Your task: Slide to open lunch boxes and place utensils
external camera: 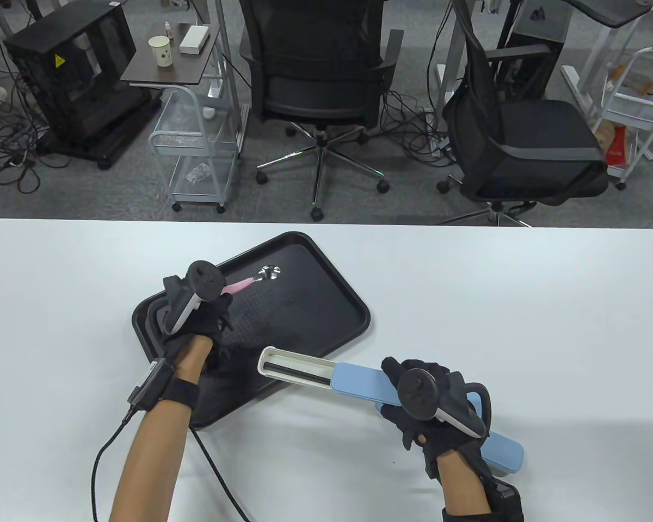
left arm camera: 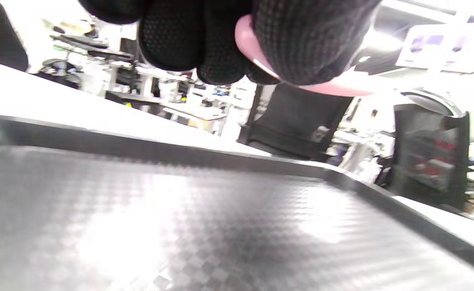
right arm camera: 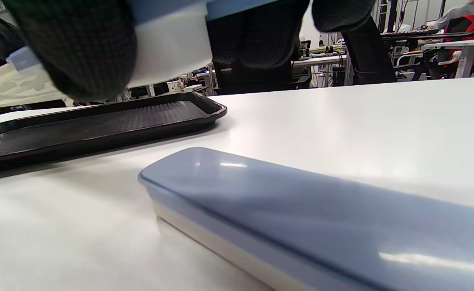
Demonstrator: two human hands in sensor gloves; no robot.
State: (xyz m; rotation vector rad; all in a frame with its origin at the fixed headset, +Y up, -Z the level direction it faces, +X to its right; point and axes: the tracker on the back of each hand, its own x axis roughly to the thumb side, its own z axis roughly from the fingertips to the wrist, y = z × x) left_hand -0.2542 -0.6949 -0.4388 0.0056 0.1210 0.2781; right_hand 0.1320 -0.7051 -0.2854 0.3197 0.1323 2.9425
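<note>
Left gloved hand, fingers curled round the pink handle of a small metal spoon, holds it w/ the bowl end out over the far part of a black rectangular plastic tray on the white table. Right gloved hand grips a long narrow lunch box w/ a pale blue sliding lid, lifted off the table and slid partway open so the white tray end w/ a dark slot juts over the tray's near edge. Beneath that hand a second pale blue lidded lunch box lies closed on the table, just beside the tray.
</note>
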